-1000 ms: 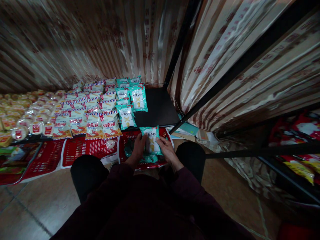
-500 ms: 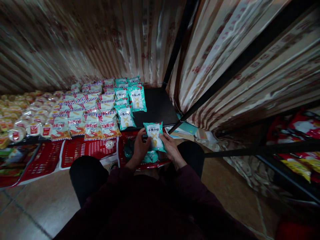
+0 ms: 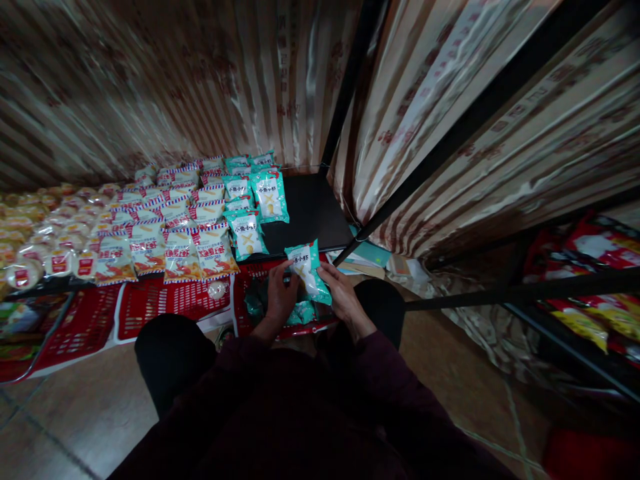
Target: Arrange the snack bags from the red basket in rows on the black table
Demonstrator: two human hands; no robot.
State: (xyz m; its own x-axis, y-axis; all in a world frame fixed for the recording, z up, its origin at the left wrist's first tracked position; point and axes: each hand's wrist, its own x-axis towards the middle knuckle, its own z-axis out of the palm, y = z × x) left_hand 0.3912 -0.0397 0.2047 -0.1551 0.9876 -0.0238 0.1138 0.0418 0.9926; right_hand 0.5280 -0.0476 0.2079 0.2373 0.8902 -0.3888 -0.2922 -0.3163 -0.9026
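- Many yellow-wrapped packs (image 3: 15, 230), too blurred to count, crowd the far left of the black shelf (image 3: 315, 213).
- Several rows of white round packs (image 3: 60, 262) come next, three of them with red labels along the front edge.
- One red basket (image 3: 90, 320) sits below these, with a few green packs (image 3: 20, 320) at its left.
- Four striped-edge bags (image 3: 147, 247) make the front row beside the round packs; more stand behind, overlapping too much to number.
- One middle basket (image 3: 160, 300), also red, is under them, a single white pack (image 3: 217, 289) near its right end.
- At least six small teal bags (image 3: 247, 235) finish the stock on the shelf, which is bare to their right.
- One right-hand basket (image 3: 242, 293) below has several teal packets (image 3: 304, 312) inside, partly hidden.
- Two hands meet over that basket. The left hand (image 3: 281, 293) is loosely curled at the held bag's left edge; I cannot tell whether it grips.
- One held bag (image 3: 311, 277), teal and white, tilts between them, printed face up.
- The right hand (image 3: 343, 290) pinches its right edge.
- Two black posts (image 3: 354, 87) slope upward farther right.
- Several red and yellow bags (image 3: 600, 267) lie at the far right.
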